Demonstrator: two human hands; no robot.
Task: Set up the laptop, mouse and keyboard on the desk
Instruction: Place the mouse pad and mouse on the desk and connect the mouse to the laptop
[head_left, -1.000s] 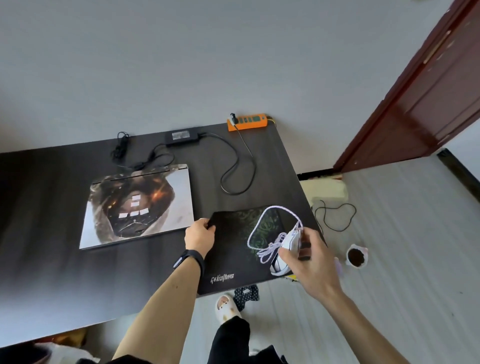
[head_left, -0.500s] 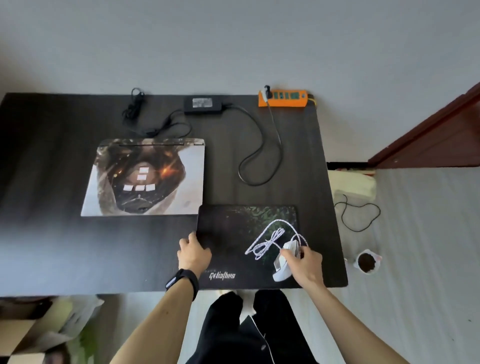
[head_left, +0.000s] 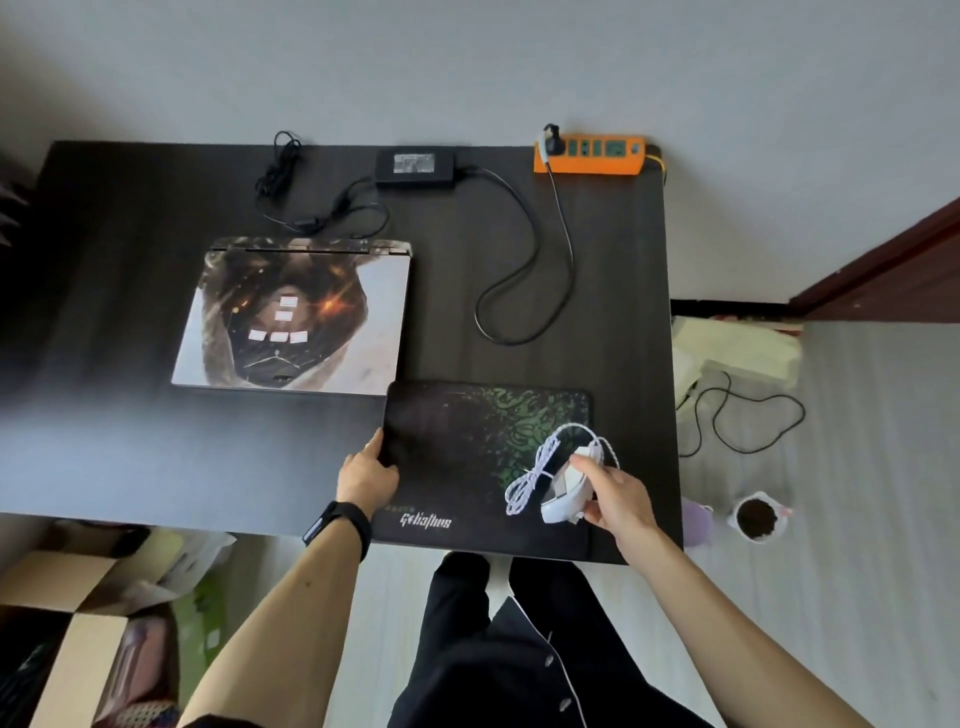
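Dark worktop (head_left: 104, 415) stretches wide left of the closed laptop (head_left: 291, 317). Left grip (head_left: 366, 475) pinches the left edge of the mouse pad (head_left: 457, 452) (its front lies along the worktop's near edge). Right grip (head_left: 615, 496), fingers curled, holds the white mouse (head_left: 558, 506) at the pad's right side.

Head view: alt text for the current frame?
A person's right hand holds a white mouse with bundled cable over a mouse pad at the near edge of the desk; the left hand grips the pad's left edge. A closed laptop lies beyond, to the left, with a power brick and orange power strip at the back.
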